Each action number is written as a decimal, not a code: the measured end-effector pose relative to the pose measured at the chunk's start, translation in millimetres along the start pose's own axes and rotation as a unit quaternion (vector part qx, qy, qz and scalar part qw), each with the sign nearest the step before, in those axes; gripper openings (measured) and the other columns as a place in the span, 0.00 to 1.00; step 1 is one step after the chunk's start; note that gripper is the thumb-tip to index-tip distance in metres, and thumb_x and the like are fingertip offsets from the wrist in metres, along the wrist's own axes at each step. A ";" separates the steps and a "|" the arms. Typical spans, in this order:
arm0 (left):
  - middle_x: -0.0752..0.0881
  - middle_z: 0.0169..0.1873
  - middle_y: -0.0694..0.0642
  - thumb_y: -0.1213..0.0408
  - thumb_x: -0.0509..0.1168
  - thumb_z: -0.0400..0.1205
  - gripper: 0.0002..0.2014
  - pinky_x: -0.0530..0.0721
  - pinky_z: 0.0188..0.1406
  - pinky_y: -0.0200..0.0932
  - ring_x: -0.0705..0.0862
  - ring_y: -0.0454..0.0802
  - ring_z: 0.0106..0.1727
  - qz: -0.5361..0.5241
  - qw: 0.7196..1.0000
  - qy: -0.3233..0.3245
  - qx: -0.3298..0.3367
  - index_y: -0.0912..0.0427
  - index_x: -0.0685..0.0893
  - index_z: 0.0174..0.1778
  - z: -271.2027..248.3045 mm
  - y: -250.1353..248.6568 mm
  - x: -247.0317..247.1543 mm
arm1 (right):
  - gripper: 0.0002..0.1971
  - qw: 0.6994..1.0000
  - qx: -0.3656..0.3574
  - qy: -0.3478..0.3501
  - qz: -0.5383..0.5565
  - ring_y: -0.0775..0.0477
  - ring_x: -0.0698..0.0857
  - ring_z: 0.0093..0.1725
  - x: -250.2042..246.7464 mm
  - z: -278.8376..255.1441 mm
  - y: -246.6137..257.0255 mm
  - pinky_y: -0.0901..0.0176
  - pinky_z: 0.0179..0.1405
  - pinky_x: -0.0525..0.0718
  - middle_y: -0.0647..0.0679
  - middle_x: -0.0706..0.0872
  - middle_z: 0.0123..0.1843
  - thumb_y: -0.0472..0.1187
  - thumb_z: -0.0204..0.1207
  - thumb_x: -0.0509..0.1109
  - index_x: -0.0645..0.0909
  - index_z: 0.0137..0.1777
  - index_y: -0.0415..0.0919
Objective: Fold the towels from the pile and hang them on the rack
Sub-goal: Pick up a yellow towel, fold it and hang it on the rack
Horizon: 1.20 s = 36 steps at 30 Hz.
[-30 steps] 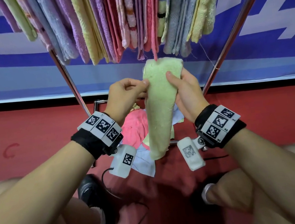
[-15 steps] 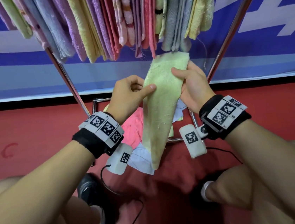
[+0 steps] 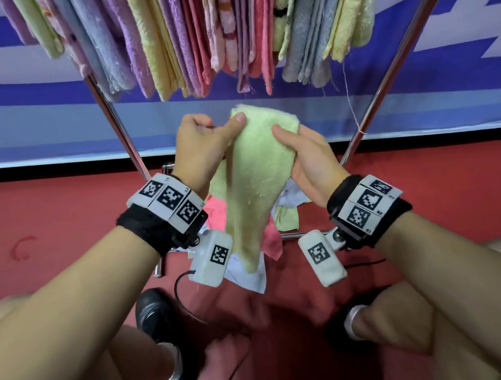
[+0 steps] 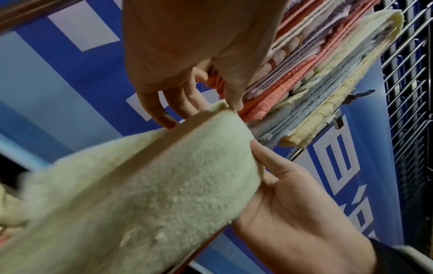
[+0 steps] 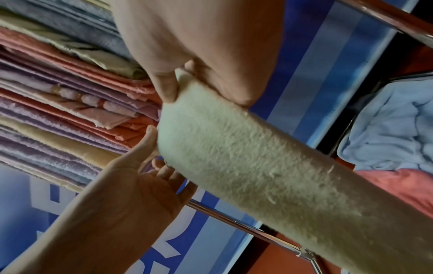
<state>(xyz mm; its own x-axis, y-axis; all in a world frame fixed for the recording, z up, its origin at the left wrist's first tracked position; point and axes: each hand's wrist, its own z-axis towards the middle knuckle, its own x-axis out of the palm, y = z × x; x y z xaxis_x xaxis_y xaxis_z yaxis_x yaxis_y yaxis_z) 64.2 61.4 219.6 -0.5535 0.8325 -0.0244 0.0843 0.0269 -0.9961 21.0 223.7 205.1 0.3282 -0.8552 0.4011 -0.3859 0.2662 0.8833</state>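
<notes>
- Left thumb tip presses the top-left corner of the pale green towel [image 3: 253, 170], the other fingers curled in behind it – the left hand [image 3: 200, 145] pinches that corner.
- In the left wrist view the left fingers [image 4: 164, 103] lie spread behind the towel's top edge, thumb on the near face.
- Right thumb lies flat across the towel's right edge, and the right hand [image 3: 308, 158] grips there; its other fingers go behind the cloth (how they lie back there, cannot tell from the head view).
- The right wrist view shows the right thumb and fingers closing on the upper corner of the cloth.
- The towel is folded narrow and hangs between the two hands, top edge up, lower end tapering down between the wrists, off the floor.
- Just above it, the hung towels [image 3: 224, 27] crowd the rack [image 3: 113, 121]: purple, yellow, pink, blue, side by side, lower ends close over the green one's top edge but apart from it.
- Below and behind, the pile [image 3: 283, 214] lies on the rack's low frame – pink, light blue, a scrap of green.
- Red floor [image 3: 60, 230] beneath; a black shoe [image 3: 154, 319] and a cable near it; blue-and-white banner [image 3: 17, 129] behind.
</notes>
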 end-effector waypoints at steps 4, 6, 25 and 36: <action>0.81 0.31 0.55 0.50 0.79 0.75 0.18 0.79 0.39 0.46 0.80 0.48 0.34 0.107 0.991 0.079 0.013 0.57 0.78 0.38 -8.9 12.5 3.0 | 0.15 0.999 -0.020 -0.030 -0.005 0.33 0.89 0.65 -0.2 3.0 3.4 0.35 0.70 0.85 0.31 0.90 0.64 0.36 0.89 0.65 0.81 0.71 0.30; 0.86 0.36 0.57 0.50 0.80 0.74 0.19 0.80 0.40 0.45 0.82 0.47 0.37 0.160 0.982 0.097 0.028 0.61 0.82 0.42 -11.5 18.8 3.0 | 0.13 0.999 -0.023 -0.033 -0.004 0.33 0.90 0.64 -0.2 3.6 3.9 0.36 0.69 0.86 0.31 0.90 0.64 0.35 0.89 0.65 0.81 0.69 0.32; 0.84 0.39 0.61 0.56 0.68 0.86 0.14 0.82 0.45 0.47 0.80 0.53 0.41 0.047 0.989 0.125 -0.060 0.65 0.85 0.45 -8.4 21.2 12.5 | 0.13 0.996 -0.074 -0.042 -0.036 0.38 0.93 0.58 -9.5 6.2 16.1 0.46 0.59 0.91 0.34 0.92 0.59 0.32 0.85 0.69 0.83 0.67 0.30; 0.85 0.38 0.59 0.60 0.70 0.84 0.08 0.82 0.35 0.39 0.81 0.50 0.36 -0.031 0.975 0.195 -0.105 0.57 0.86 0.40 -13.6 14.6 11.5 | 0.16 0.997 -0.074 -0.025 -0.015 0.35 0.91 0.62 -16.1 11.4 22.3 0.41 0.63 0.90 0.32 0.90 0.63 0.29 0.83 0.70 0.80 0.70 0.27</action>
<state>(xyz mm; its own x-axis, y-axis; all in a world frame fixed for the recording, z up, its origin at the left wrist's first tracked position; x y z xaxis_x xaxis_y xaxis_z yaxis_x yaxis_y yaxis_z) 70.3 78.8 205.9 -0.2084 0.9717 0.1112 0.2504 0.1629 -0.9543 -2.7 238.4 215.5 0.2922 -0.8844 0.3639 -0.2437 0.2991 0.9226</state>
